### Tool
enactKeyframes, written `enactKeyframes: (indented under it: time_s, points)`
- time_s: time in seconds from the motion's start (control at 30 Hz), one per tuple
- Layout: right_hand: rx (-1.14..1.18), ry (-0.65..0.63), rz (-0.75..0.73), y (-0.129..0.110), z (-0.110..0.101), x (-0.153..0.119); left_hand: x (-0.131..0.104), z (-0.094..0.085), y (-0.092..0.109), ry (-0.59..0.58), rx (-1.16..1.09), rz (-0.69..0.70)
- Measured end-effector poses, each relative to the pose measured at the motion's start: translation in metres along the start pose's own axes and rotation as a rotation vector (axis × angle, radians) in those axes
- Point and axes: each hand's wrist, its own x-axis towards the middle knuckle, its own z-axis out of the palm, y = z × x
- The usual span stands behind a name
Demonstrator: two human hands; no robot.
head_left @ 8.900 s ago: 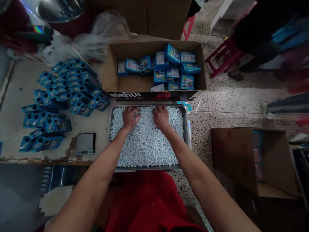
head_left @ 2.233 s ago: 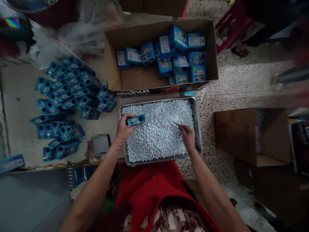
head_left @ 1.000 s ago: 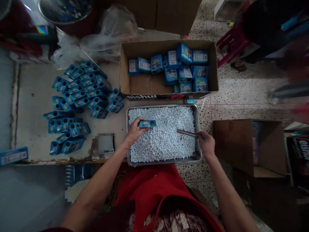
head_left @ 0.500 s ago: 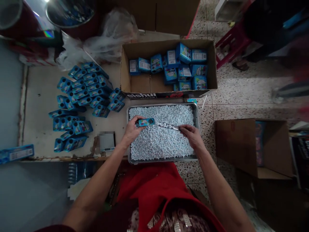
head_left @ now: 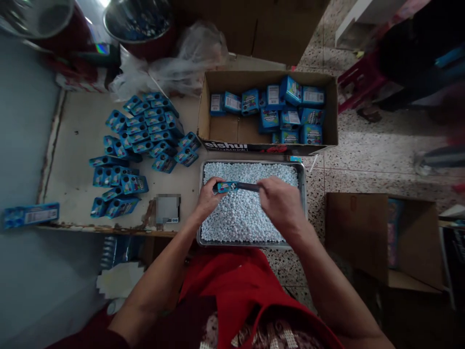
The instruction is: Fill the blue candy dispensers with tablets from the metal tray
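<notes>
Over a metal tray (head_left: 305,194) heaped with small pale blue-white candies (head_left: 240,218), my left hand (head_left: 208,198) grips a small blue box (head_left: 227,186) with a round hole in its end face. My right hand (head_left: 281,201) is closed around a narrow metal scoop (head_left: 249,186), whose far end meets the hole of the box. Candies show at the hole. Many similar blue boxes (head_left: 156,126) stand grouped on the table to the left, hole sides up.
Behind the tray, an open cardboard carton (head_left: 218,132) holds several blue boxes. A small scale (head_left: 167,208) lies left of the tray. Plastic bags (head_left: 196,48) and metal pots (head_left: 138,24) stand at the back. Another carton (head_left: 356,232) is at right; a person (head_left: 407,53) is beyond.
My right hand has lifted and tilted the scoop, bringing its tip to the box's hole; the candies that lay along it are no longer visible there. The whole view has shifted slightly.
</notes>
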Motion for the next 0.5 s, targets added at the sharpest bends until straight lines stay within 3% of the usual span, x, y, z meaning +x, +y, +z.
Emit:
enactKeyframes:
  time_s: [0.13,0.2,0.27,0.33,0.4,0.5]
  points:
    - [0.382,0.102,0.274,0.088,0.016,-0.033,-0.001,-0.013,-0.013,-0.005,-0.243,-0.063]
    - [0.614,0.111,0.51,0.133,0.04,-0.054,-0.004,-0.022,-0.018,0.003,-0.332,-0.102]
    - [0.915,0.14,0.784,0.162,0.071,-0.068,-0.007,-0.035,-0.024,0.087,-0.363,-0.11]
    - [1.151,0.085,0.947,0.169,0.101,-0.075,-0.008,-0.055,-0.033,0.252,-0.326,-0.088]
    - [1.271,-0.009,1.006,0.159,0.12,-0.077,-0.005,-0.078,-0.043,0.445,-0.235,-0.068]
    - [1.255,0.001,0.996,0.145,0.124,-0.073,0.014,-0.109,-0.065,0.662,-0.149,-0.052]
